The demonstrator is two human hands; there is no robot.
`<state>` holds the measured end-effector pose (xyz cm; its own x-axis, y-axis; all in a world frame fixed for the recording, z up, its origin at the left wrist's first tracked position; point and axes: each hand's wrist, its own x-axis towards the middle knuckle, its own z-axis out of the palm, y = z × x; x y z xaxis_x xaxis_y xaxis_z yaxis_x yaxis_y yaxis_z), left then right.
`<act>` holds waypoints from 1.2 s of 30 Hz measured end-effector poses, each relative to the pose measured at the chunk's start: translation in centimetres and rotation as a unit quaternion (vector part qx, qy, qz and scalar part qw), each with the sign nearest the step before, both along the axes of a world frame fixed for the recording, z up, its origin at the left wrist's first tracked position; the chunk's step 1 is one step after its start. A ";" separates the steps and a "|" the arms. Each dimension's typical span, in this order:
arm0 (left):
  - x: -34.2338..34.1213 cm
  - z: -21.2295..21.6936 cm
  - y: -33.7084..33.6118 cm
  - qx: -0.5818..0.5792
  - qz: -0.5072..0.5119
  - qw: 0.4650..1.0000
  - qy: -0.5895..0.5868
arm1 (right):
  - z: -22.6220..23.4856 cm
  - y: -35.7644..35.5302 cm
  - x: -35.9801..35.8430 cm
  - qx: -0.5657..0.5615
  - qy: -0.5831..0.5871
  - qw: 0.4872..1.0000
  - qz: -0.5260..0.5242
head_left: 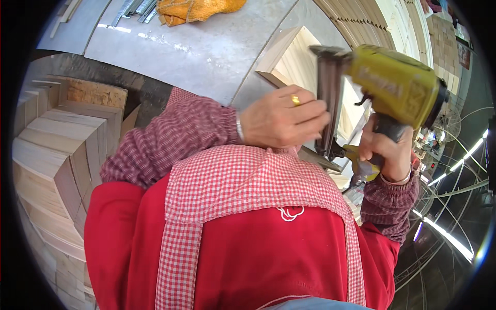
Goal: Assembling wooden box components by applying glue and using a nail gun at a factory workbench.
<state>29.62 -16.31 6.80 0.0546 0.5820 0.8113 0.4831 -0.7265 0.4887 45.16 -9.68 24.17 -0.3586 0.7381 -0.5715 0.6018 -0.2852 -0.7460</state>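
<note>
My right hand (390,150) is wrapped around the dark grip of a yellow nail gun (395,82), raised at the right with its long dark magazine (330,98) upright on the left side. Beside that magazine is my left hand (284,116), a ring on one finger, its fingers curled and pressed together. The fingertips overlap the magazine's edge; whether they hold something there is hidden. Behind the gun, a light wooden box (274,54) rests on the grey metal table (181,57).
Strips of metal fasteners (137,9) and an orange cloth item (199,9) lie at the table's far side. Stacked wooden pieces (67,134) stand at my left. More wooden boards (382,23) are piled at the far right. A yellow hose fitting (359,163) hangs below the gun.
</note>
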 end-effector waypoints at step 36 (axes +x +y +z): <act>-27.1 -2.1 1.8 -0.359 0.531 0.746 0.183 | -3.8 2.9 11.8 -0.020 0.491 0.820 -0.292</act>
